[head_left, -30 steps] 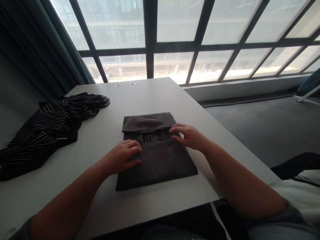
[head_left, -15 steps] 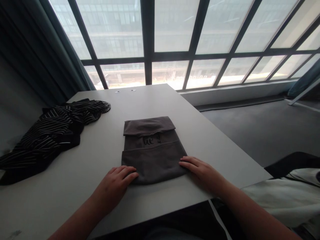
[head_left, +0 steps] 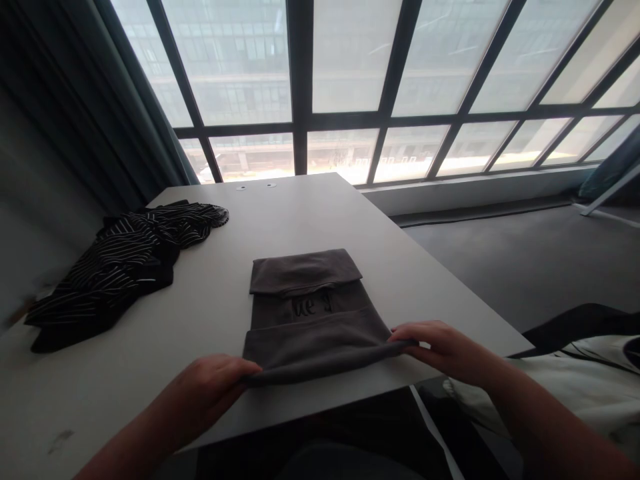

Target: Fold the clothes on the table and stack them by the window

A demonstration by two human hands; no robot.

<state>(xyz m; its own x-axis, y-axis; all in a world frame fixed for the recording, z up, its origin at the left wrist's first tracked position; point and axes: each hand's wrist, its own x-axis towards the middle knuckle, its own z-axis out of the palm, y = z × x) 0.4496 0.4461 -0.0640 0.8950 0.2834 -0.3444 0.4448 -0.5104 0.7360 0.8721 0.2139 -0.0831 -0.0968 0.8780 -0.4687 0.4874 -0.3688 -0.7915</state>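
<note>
A dark grey folded garment [head_left: 310, 340] with black lettering lies on the white table [head_left: 210, 300] in front of me. Its far edge is folded over toward me, and its near part is folded up below the lettering. My left hand [head_left: 215, 380] pinches the near left corner, thumb underneath. At the near right corner, my right hand [head_left: 433, 343] grips the cloth between thumb and fingers. Between the two hands the near edge is raised a little off the table and looks taut.
A crumpled black garment with white stripes [head_left: 130, 260] lies at the table's left. Large windows [head_left: 350, 80] rise beyond the far edge, with a dark curtain [head_left: 85, 87] at left. Pale fabric [head_left: 575, 380] sits beyond the right edge, low down.
Both hands have gone from resting on the garment's near corners to gripping them. The near edge has been lifted and drawn toward me. My view has shifted slightly.
</note>
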